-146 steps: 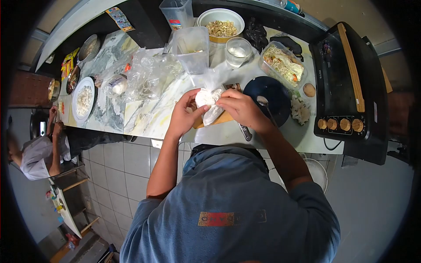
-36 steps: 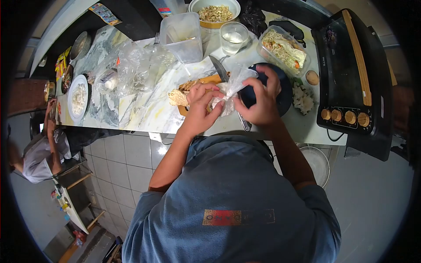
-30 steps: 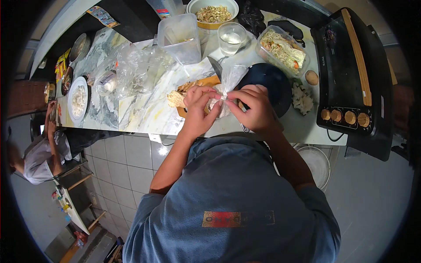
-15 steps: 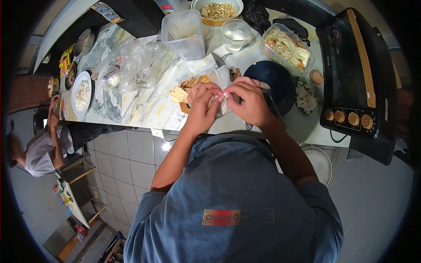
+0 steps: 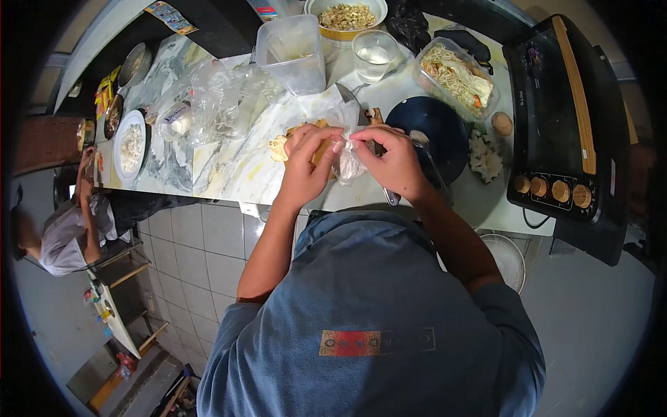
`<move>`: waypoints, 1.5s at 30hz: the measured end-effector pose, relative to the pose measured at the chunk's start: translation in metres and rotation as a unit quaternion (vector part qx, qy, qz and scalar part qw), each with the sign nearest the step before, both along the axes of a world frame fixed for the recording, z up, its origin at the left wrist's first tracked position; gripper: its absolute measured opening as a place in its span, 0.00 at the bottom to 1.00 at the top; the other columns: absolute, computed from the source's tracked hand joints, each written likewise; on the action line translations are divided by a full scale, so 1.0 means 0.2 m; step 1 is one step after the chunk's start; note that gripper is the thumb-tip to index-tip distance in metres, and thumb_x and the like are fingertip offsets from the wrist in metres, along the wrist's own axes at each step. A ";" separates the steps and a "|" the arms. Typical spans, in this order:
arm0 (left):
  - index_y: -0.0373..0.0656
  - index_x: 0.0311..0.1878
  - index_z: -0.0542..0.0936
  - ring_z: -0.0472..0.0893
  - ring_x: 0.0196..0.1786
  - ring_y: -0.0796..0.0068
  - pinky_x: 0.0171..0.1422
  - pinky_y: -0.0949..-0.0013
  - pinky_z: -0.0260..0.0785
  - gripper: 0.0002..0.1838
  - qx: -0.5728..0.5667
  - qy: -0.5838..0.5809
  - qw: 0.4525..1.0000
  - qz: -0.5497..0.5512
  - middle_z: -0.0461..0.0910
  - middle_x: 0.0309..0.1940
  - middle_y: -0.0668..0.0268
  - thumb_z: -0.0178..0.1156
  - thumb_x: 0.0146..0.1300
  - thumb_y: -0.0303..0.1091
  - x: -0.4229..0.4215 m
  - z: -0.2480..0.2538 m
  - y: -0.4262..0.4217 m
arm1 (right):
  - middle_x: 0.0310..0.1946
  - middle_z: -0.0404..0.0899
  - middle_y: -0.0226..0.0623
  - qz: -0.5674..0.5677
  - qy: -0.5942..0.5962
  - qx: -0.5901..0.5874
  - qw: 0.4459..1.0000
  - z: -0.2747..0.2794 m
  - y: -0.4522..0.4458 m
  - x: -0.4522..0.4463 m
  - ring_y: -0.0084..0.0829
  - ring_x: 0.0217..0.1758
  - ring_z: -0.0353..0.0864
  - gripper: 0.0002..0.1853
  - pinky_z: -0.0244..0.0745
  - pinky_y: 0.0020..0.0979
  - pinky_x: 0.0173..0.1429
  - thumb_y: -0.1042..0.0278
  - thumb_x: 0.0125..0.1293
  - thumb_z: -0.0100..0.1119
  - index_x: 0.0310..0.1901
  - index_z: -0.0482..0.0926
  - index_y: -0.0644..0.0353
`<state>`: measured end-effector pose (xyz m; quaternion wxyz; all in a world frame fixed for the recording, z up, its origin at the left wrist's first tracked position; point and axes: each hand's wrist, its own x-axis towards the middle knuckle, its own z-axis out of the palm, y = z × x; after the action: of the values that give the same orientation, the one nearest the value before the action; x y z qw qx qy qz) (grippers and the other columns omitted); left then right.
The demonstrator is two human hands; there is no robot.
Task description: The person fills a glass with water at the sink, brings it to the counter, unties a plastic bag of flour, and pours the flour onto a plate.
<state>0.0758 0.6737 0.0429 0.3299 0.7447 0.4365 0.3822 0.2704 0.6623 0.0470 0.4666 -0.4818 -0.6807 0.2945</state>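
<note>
A small clear plastic bag (image 5: 349, 165) with white contents hangs between my hands, its neck gathered. My left hand (image 5: 310, 161) pinches the neck from the left, thumb against fingertips. From the right, my right hand (image 5: 390, 158) pinches the same neck. Behind and left of the bag, a wooden board (image 5: 321, 124) with brown food pieces is partly covered by my hands. A knife blade (image 5: 347, 93) shows beyond the bag. Just right of my right hand sits a dark blue plate (image 5: 445, 132) with a spoon (image 5: 421, 139) on it.
Plastic container (image 5: 292, 59), glass (image 5: 374, 55), noodle box (image 5: 455, 80) and bowl of chopped food (image 5: 345, 17) stand at the back. Right are an egg (image 5: 501, 124) and black oven (image 5: 556, 125). Left are crumpled bags (image 5: 222, 97) and a rice plate (image 5: 130, 149). Another person (image 5: 73, 233) is far left.
Earlier my hands held the fuller-looking bag and moved around its twisted neck. Over the last half second they have drawn slightly apart at the neck, and more of the bag's lower part shows.
</note>
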 end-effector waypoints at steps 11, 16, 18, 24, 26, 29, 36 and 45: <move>0.45 0.44 0.87 0.78 0.47 0.64 0.57 0.63 0.63 0.12 0.133 0.176 0.970 -0.098 0.84 0.34 0.67 0.69 0.55 0.29 -0.04 0.19 0.07 | 0.34 0.87 0.38 0.019 0.048 -0.165 0.985 0.04 0.01 0.01 0.25 0.33 0.85 0.07 0.77 0.27 0.36 0.71 0.61 0.64 0.39 0.85 0.63; 0.44 0.44 0.86 0.78 0.47 0.63 0.56 0.62 0.66 0.12 0.162 0.196 0.960 -0.114 0.84 0.35 0.66 0.70 0.54 0.28 -0.03 0.22 0.08 | 0.35 0.85 0.30 0.043 0.058 -0.162 0.984 0.00 0.02 0.01 0.16 0.38 0.80 0.07 0.74 0.22 0.38 0.73 0.64 0.63 0.42 0.83 0.65; 0.43 0.44 0.86 0.78 0.48 0.63 0.56 0.62 0.66 0.13 0.172 0.196 0.958 -0.120 0.84 0.35 0.66 0.70 0.54 0.28 -0.01 0.24 0.08 | 0.37 0.84 0.31 0.041 0.107 -0.147 0.982 -0.02 0.02 0.00 0.17 0.40 0.81 0.08 0.75 0.23 0.39 0.74 0.63 0.62 0.43 0.80 0.65; 0.39 0.41 0.85 0.77 0.50 0.64 0.58 0.62 0.68 0.14 0.249 0.291 0.911 -0.152 0.83 0.36 0.65 0.70 0.49 0.28 0.01 0.28 0.10 | 0.38 0.83 0.32 0.048 0.051 -0.159 0.985 0.03 0.01 0.01 0.19 0.43 0.81 0.09 0.73 0.22 0.37 0.76 0.61 0.62 0.44 0.78 0.64; 0.39 0.35 0.82 0.76 0.51 0.66 0.60 0.63 0.67 0.10 0.268 0.300 0.897 -0.181 0.81 0.32 0.66 0.64 0.47 0.29 0.01 0.28 0.12 | 0.38 0.83 0.31 0.044 0.069 -0.176 0.981 0.00 0.02 0.01 0.19 0.43 0.81 0.09 0.73 0.22 0.37 0.76 0.61 0.62 0.43 0.78 0.64; 0.39 0.32 0.81 0.76 0.51 0.65 0.60 0.63 0.67 0.08 0.292 0.303 0.886 -0.192 0.81 0.31 0.65 0.64 0.47 0.29 0.02 0.26 0.15 | 0.38 0.82 0.31 0.031 0.093 -0.201 0.975 -0.03 0.02 0.00 0.19 0.42 0.80 0.09 0.73 0.22 0.37 0.76 0.61 0.62 0.43 0.78 0.63; 0.38 0.37 0.83 0.78 0.49 0.62 0.59 0.62 0.68 0.08 0.235 0.210 0.928 -0.201 0.82 0.34 0.63 0.66 0.52 0.28 -0.01 0.19 0.18 | 0.38 0.83 0.29 0.018 0.085 -0.193 0.977 -0.03 -0.01 0.01 0.18 0.43 0.80 0.09 0.71 0.22 0.37 0.73 0.63 0.63 0.45 0.79 0.63; 0.40 0.42 0.85 0.80 0.47 0.60 0.58 0.61 0.68 0.07 0.068 0.132 0.976 -0.157 0.85 0.35 0.60 0.65 0.61 0.30 -0.04 0.12 0.16 | 0.37 0.85 0.31 0.028 0.058 -0.081 0.995 -0.02 -0.01 0.03 0.19 0.41 0.82 0.09 0.74 0.23 0.41 0.73 0.63 0.64 0.44 0.81 0.63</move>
<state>0.0678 0.7064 0.0676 0.2738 0.8687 0.3266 0.2526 0.2768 0.6597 0.0420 0.4563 -0.4812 -0.6398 0.3885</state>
